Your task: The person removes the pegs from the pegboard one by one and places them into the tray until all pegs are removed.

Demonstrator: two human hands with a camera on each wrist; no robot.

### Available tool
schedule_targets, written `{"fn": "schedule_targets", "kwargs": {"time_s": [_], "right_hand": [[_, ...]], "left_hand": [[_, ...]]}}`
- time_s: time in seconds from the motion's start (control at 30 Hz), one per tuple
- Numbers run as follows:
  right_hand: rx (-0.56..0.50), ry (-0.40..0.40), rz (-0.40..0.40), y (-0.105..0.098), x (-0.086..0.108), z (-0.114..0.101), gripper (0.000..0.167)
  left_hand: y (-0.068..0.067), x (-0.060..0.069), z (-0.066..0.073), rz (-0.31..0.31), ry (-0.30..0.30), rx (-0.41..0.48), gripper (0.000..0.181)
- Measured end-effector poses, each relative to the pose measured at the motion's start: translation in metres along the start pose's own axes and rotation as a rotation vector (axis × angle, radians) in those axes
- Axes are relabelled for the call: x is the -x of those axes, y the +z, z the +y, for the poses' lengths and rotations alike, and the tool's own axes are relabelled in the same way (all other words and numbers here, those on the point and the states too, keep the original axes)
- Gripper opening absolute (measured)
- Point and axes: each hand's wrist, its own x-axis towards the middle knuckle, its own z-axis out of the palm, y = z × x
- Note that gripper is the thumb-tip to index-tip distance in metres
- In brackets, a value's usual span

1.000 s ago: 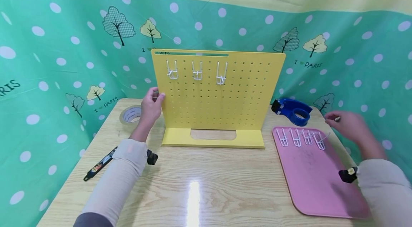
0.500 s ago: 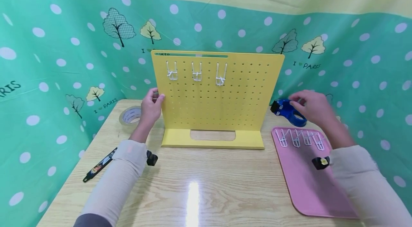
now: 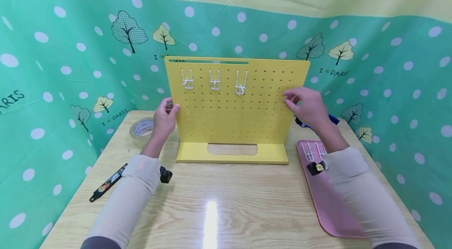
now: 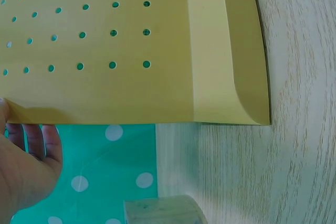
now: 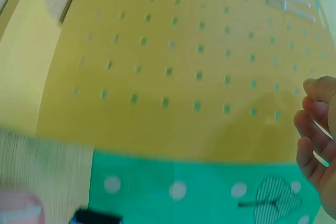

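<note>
A yellow pegboard (image 3: 226, 119) stands upright on its flat foot, with white wire hooks (image 3: 214, 81) hung along its upper left. My left hand (image 3: 164, 118) grips the board's left edge, thumb on the front and fingers behind, as the left wrist view also shows. In front of the board's right side is my right hand (image 3: 308, 104), its fingers loosely bent and thumb apart from the index finger; I see nothing held. Whether its fingertips touch the board cannot be told. More white wire hooks (image 3: 308, 152) lie on a pink tray (image 3: 332, 205), partly hidden by the right arm.
Left of the board lies a roll of tape (image 3: 142, 127), with a black slim tool (image 3: 107, 183) nearer the front. A blue tape dispenser (image 3: 333, 119) is mostly hidden behind my right hand. A green dotted curtain (image 3: 219, 44) hangs behind the wooden table (image 3: 226, 198).
My right hand has swung left from beyond the tray, over the tape dispenser, to the board's right side. My left hand keeps its grip on the left edge.
</note>
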Motion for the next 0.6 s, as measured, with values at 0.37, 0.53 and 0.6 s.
{"fn": "schedule_targets", "kwargs": {"time_s": [0.37,0.53,0.6], "right_hand": [[-0.031,-0.056,0.019,0.036,-0.027,-0.042,0.018],[0.021,-0.098,0.035,0.049,-0.040,-0.059,0.019],[0.018,-0.105,0.060,0.053,-0.043,-0.065,0.019]], "left_hand": [[0.002,-0.001,-0.003,0.005,0.002,-0.007,0.034],[0.002,-0.001,-0.004,0.010,0.010,0.001,0.033],[0.002,-0.002,-0.004,0.010,0.009,-0.001,0.033]]}}
